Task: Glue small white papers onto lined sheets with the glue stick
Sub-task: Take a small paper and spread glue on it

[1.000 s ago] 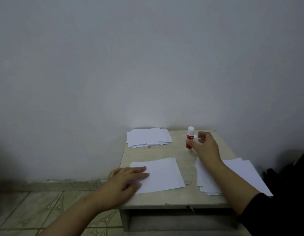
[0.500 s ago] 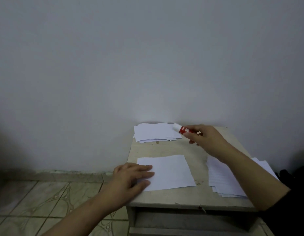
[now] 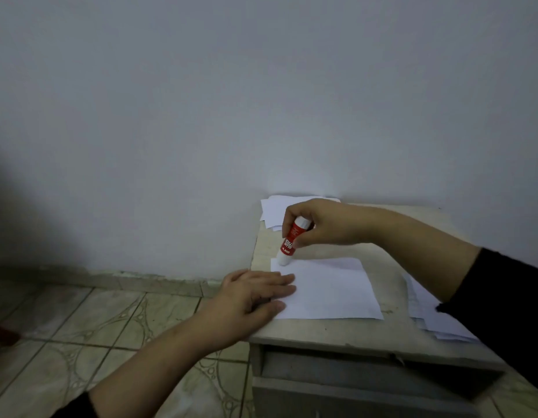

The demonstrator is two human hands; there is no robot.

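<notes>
Glue stick (image 3: pixel 292 240) meets paper on a small counter (image 3: pixel 328 330) set against a pale wall, its white lower end pressed to the far-left corner of a single white sheet (image 3: pixel 331 289). The right hand (image 3: pixel 328 223) reaches across from the right, its grip closed around the upper half of the red tube, which leans slightly to the right at the top. The left hand (image 3: pixel 252 294) lies flat with fingers spread over the sheet's near-left edge, pinning it to the counter and holding nothing.

A stack of small white papers (image 3: pixel 273 211) sits at the far edge against the wall, partly hidden behind the right hand. A second pile of sheets (image 3: pixel 427 312), faint lines just visible on it, lies at the right under the dark sleeve.

Whether the cap is off cannot be told from this view; if it is on, the stroke would leave no glue at all. The greater risk lies at the corner itself: the stick sits so close to the paper's edge that a stroke could run off onto the bare counter, smearing it and later catching other sheets. A pull toward the pinned side could also buckle or crease the thin sheet, since only one edge is held down. The forearm crossing above the right pile could drag those sheets toward the counter's near-right edge.
</notes>
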